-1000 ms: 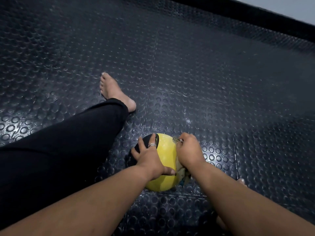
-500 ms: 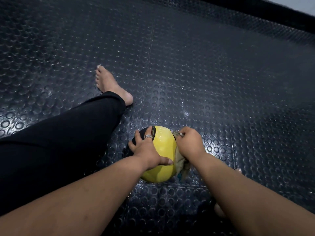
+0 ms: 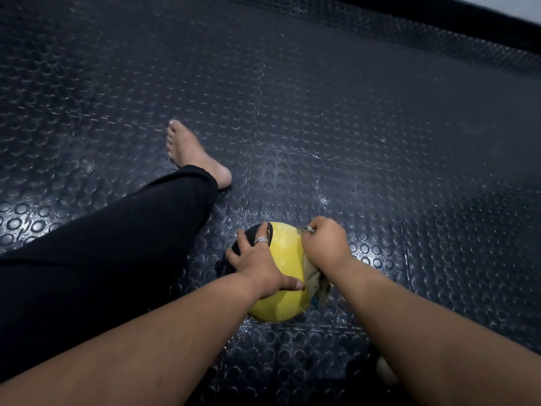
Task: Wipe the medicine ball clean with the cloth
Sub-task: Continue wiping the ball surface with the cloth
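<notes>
A yellow medicine ball (image 3: 285,250) with a black panel on its left side sits on the dark studded floor mat, low and centre. My left hand (image 3: 257,263) rests on top of the ball with fingers spread over the black panel and the thumb lying across the yellow. My right hand (image 3: 326,243) grips a bunched pale cloth (image 3: 314,281) against the ball's right side; most of the cloth is hidden under the hand and wrist.
My left leg in black trousers (image 3: 123,253) stretches out on the mat left of the ball, ending in a bare foot (image 3: 193,155). The studded rubber mat (image 3: 380,127) spreads all around. A black ledge (image 3: 439,16) runs along the far edge.
The view has shifted slightly. Both hands stay on the ball in nearly the same hold; my right hand with the cloth sits a touch higher on the ball's right side.
</notes>
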`<state>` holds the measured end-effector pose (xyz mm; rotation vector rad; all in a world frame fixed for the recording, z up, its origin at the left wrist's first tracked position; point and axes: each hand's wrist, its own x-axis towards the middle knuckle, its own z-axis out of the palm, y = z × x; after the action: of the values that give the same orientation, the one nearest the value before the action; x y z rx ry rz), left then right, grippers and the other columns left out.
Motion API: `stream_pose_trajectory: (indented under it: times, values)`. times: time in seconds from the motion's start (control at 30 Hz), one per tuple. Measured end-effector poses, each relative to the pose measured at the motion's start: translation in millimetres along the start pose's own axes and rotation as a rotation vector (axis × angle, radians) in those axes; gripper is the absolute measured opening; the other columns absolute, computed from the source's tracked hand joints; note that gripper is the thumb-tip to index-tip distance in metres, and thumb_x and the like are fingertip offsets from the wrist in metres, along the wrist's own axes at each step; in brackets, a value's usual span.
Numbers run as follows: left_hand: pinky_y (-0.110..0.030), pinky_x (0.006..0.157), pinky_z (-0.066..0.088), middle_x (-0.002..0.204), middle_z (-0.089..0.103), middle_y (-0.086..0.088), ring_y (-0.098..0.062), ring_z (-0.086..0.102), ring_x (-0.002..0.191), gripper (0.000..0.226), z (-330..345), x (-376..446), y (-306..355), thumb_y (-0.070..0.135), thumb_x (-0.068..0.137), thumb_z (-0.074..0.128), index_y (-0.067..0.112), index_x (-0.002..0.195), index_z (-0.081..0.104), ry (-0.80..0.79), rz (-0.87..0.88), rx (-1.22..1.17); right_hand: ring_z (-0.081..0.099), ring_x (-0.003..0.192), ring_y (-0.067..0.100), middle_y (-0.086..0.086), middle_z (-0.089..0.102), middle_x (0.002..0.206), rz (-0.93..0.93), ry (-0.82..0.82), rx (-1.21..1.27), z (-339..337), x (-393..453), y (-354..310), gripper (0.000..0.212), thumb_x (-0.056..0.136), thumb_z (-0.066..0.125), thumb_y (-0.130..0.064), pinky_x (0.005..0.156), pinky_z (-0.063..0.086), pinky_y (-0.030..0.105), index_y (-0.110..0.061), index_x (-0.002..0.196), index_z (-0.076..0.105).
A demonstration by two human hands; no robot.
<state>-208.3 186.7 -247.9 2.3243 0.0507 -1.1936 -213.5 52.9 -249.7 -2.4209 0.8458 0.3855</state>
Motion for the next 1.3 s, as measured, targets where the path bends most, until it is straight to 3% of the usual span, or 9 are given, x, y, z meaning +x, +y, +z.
stream_pose_trajectory:
  times: [0.23,0.4,0.53,0.7,0.87,1.0,1.13,1.3]
  values:
    - [-0.052,0.117,0.016,0.16,-0.02,-0.001,-0.041,-0.007,0.146,0.135,3,-1,-5,0.044,0.058,0.091,0.044,0.152,-0.006,-0.002,0.031,-0.03,0.049,0.083,0.022,0.005,0.051,0.091,-0.239,0.016,-0.129,0,-28,5,0.013,0.087,0.047,-0.007,0.065,0.03,0.024,-0.006,0.092,0.059]
    - [-0.052,0.117,0.014,0.16,-0.021,-0.005,-0.043,-0.008,0.145,0.134,5,-3,5,0.046,0.06,0.089,0.041,0.153,-0.008,-0.026,0.054,0.064,0.048,0.078,0.026,0.016,0.061,0.093,-0.069,-0.036,-0.115,-6,-1,10,0.017,0.086,0.045,-0.003,0.065,0.033,0.024,-0.005,0.09,0.061]
    - [-0.052,0.118,0.012,0.159,-0.023,-0.002,-0.042,-0.013,0.145,0.134,7,-3,-3,0.045,0.06,0.09,0.043,0.152,-0.007,-0.019,0.074,0.045,0.051,0.079,0.027,0.008,0.051,0.084,-0.091,-0.009,-0.108,-4,-15,10,0.013,0.087,0.045,-0.003,0.06,0.027,0.025,-0.01,0.081,0.055]
    - [-0.051,0.117,0.016,0.16,-0.021,-0.001,-0.041,-0.011,0.145,0.129,13,-2,-1,0.039,0.063,0.089,0.045,0.151,-0.004,0.008,0.071,0.037,0.051,0.093,0.023,0.009,0.055,0.101,-0.201,0.044,-0.081,5,-48,14,0.021,0.089,0.045,-0.008,0.075,0.035,0.027,-0.004,0.103,0.06]
    - [-0.052,0.117,0.014,0.16,-0.021,-0.004,-0.044,-0.01,0.145,0.131,10,-3,2,0.044,0.062,0.089,0.042,0.152,-0.006,0.001,0.087,0.074,0.046,0.077,0.021,0.015,0.063,0.098,0.012,0.076,0.061,3,-25,10,0.016,0.092,0.049,-0.012,0.061,0.029,0.024,-0.002,0.097,0.06]
    - [-0.051,0.119,0.009,0.159,-0.024,-0.004,-0.044,-0.014,0.145,0.134,11,-6,1,0.046,0.061,0.089,0.041,0.152,-0.009,-0.007,0.091,0.066,0.048,0.079,0.025,0.015,0.062,0.092,0.088,0.0,0.004,-1,-6,12,0.009,0.091,0.05,-0.01,0.065,0.033,0.024,-0.009,0.083,0.055]
    - [-0.05,0.119,0.01,0.159,-0.023,-0.004,-0.044,-0.013,0.145,0.134,12,-3,-2,0.046,0.06,0.09,0.043,0.152,-0.008,-0.005,0.091,0.076,0.047,0.073,0.022,0.006,0.054,0.082,-0.035,0.018,-0.034,-2,-21,13,0.012,0.088,0.047,-0.007,0.059,0.029,0.025,-0.01,0.08,0.054]
    - [-0.051,0.118,0.012,0.16,-0.022,-0.001,-0.043,-0.014,0.145,0.136,14,-5,-3,0.046,0.057,0.091,0.045,0.152,-0.005,-0.003,0.108,0.065,0.044,0.081,0.015,0.0,0.047,0.09,-0.261,0.039,-0.063,2,-57,23,0.013,0.088,0.049,-0.01,0.069,0.032,0.024,-0.007,0.094,0.06]
